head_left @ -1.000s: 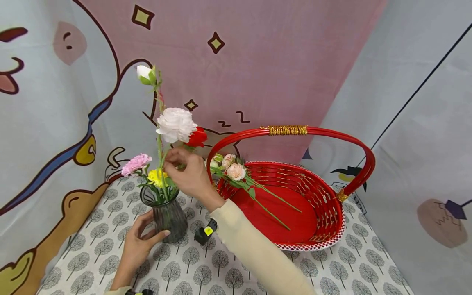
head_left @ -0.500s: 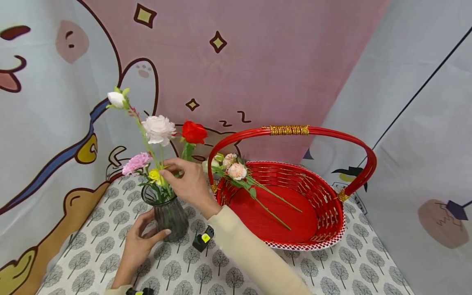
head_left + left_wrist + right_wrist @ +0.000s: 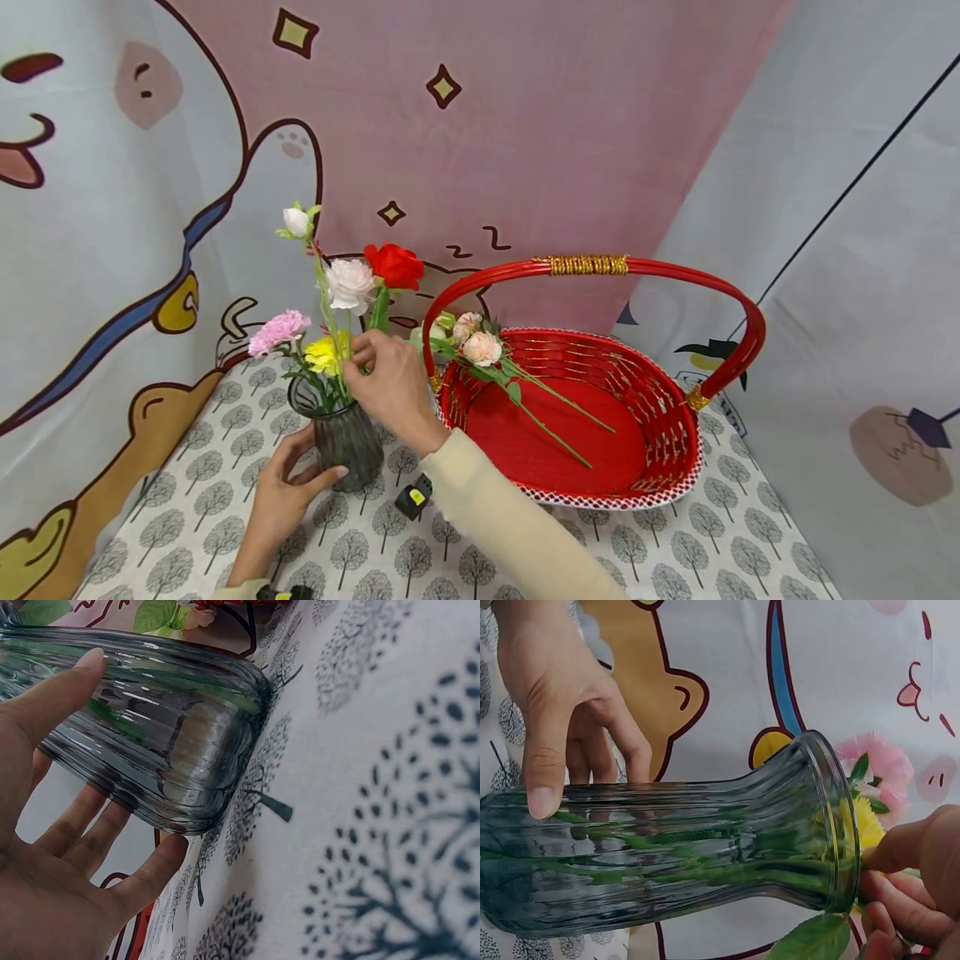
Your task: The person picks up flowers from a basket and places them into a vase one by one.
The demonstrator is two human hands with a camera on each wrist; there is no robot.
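A grey ribbed glass vase (image 3: 347, 446) stands upright on the tablecloth, green stems showing through its wall. My left hand (image 3: 279, 500) holds it low on its left side, thumb across the front, fingers behind. Just above the rim, my right hand (image 3: 390, 379) pinches the stem of a white flower (image 3: 350, 284) with a white bud (image 3: 296, 222) higher up. In the vase are a pink carnation (image 3: 279, 332) and a yellow flower (image 3: 322, 354). Behind my right hand rises a red rose (image 3: 394, 267); its lower stem is hidden.
A red woven basket (image 3: 678, 450) with a tall arched handle (image 3: 697, 287) stands to the right of the vase. Pale peach flowers (image 3: 482, 348) lie over its left edge, their stems reaching inside. A cartoon-printed curtain (image 3: 540, 142) hangs behind the table.
My right hand has come down toward the vase rim, lowering the white flower and bud. The bud swung left, then back right. My left hand has stayed on the vase.
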